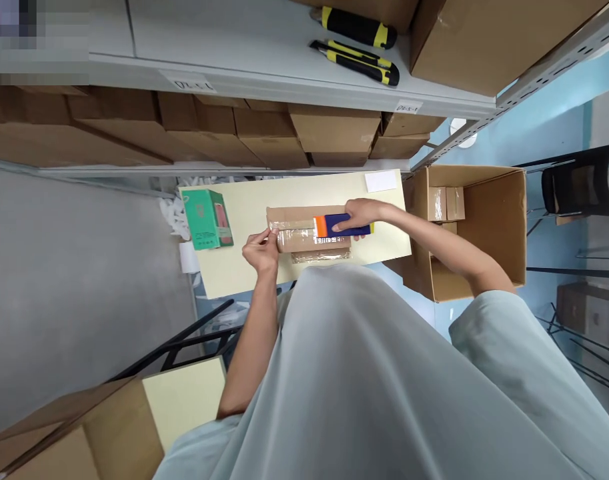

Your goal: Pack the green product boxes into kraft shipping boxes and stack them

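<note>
A brown cardboard box (297, 241) lies lengthwise on the pale yellow table, with clear, shiny packing tape (294, 225) along its top. At the box's left end, my left hand (262, 251) is closed, thumb and fingertips pinched at the end of the tape. My right hand (363, 215) wraps around a dark blue and orange tape dispenser (329, 226), whose orange end rests over the box's top. The dispenser and hand hide the right part of the box. Another taped cardboard piece (320, 256) shows along the box's near edge.
A green box (207, 219) stands at the table's (244, 277) left, and a white card (381, 181) lies at its far right. A large open carton (479, 233) stands on the right. Two utility knives (357, 61) lie on the shelf (244, 53) above; cartons (334, 130) fill the level below.
</note>
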Available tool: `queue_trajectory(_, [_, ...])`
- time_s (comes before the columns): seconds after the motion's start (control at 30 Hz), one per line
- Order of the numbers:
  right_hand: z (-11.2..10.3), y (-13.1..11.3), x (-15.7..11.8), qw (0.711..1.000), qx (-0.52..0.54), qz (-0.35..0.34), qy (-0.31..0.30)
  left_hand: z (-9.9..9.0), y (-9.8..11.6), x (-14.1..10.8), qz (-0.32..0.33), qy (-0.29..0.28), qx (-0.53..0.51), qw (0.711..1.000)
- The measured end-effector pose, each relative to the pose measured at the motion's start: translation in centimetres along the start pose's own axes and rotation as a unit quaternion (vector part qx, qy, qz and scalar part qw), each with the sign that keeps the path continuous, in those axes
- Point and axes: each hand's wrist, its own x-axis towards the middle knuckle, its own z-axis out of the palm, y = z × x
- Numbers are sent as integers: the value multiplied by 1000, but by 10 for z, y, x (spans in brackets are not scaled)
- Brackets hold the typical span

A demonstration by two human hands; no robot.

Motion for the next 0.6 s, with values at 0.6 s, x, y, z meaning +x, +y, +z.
queue_trajectory(0.6, [-18, 109, -45, 989, -46, 135, -33, 2, 25, -14, 45, 9, 86, 995])
